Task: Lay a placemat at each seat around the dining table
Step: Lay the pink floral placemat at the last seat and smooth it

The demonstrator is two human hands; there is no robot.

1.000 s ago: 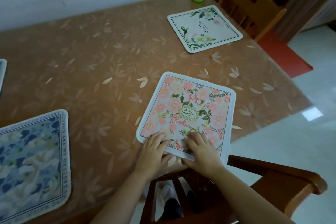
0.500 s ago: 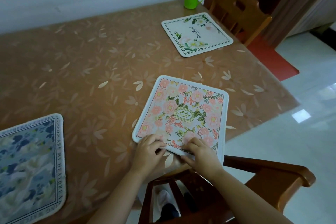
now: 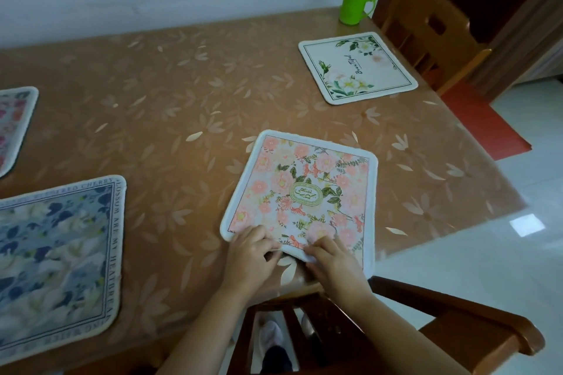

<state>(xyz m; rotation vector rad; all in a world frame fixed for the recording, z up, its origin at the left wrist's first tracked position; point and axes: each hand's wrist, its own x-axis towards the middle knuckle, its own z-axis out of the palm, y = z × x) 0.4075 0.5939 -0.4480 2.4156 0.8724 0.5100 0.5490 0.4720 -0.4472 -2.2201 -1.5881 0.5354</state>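
Pinched at its near edge by left hand (image 3: pixel 249 256) and right hand (image 3: pixel 335 265), fingers curled: pink floral placemat (image 3: pixel 304 186), skewed, sides toward 1 o'clock. At 1 o'clock, white placemat (image 3: pixel 356 68) lettered "Beautiful".

My left hand (image 3: pixel 250 254) and right hand (image 3: pixel 333 263) lead into bare forearms (image 3: pixel 201 338), uncovered all the way. Lower down I wear a pale shoe (image 3: pixel 270 332) and dark trousers (image 3: pixel 275 359).
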